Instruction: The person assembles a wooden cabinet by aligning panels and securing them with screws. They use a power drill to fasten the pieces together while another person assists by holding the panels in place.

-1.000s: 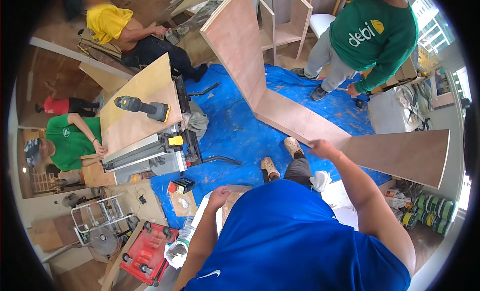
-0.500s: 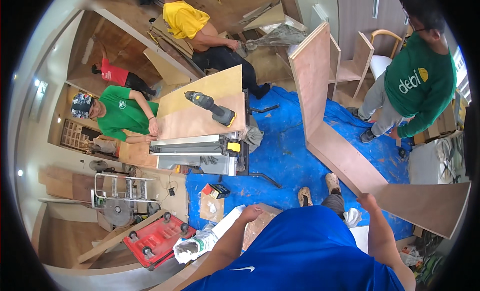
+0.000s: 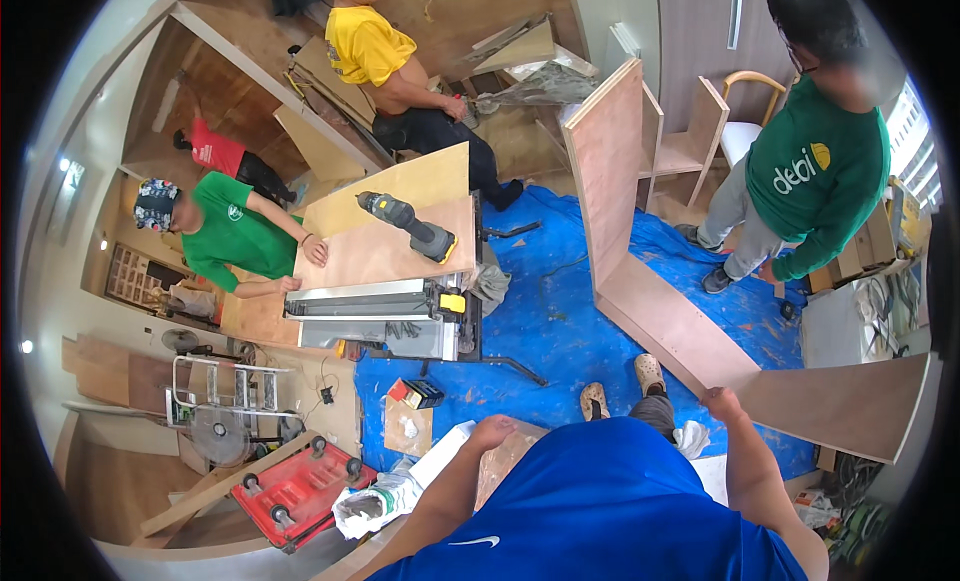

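My right hand [image 3: 722, 403] is closed over the near edge of a plywood frame [image 3: 690, 333]. Three panels make up this frame: one tall upright, one low middle run and one wide panel at the right end. Lower left, my left hand [image 3: 492, 433] has its fingers curled beside the upper corner of a brown board [image 3: 508, 463]. Whether it grips that board is hidden. A cordless drill [image 3: 408, 225] lies on a plywood sheet [image 3: 400, 261] on the table saw [image 3: 372, 303], well beyond my hands.
A co-worker in green [image 3: 235, 226] touches the plywood at the saw; another in green [image 3: 815, 176] stands beyond the frame. A person in yellow [image 3: 372, 51] is behind. Blue tarp [image 3: 545, 281] covers the floor. A red dolly [image 3: 300, 491] and a stepladder [image 3: 235, 386] stand left.
My view has shifted slightly, so most things sit a little further left. The co-worker's hands at the saw have moved apart. My own hands keep about the same places.
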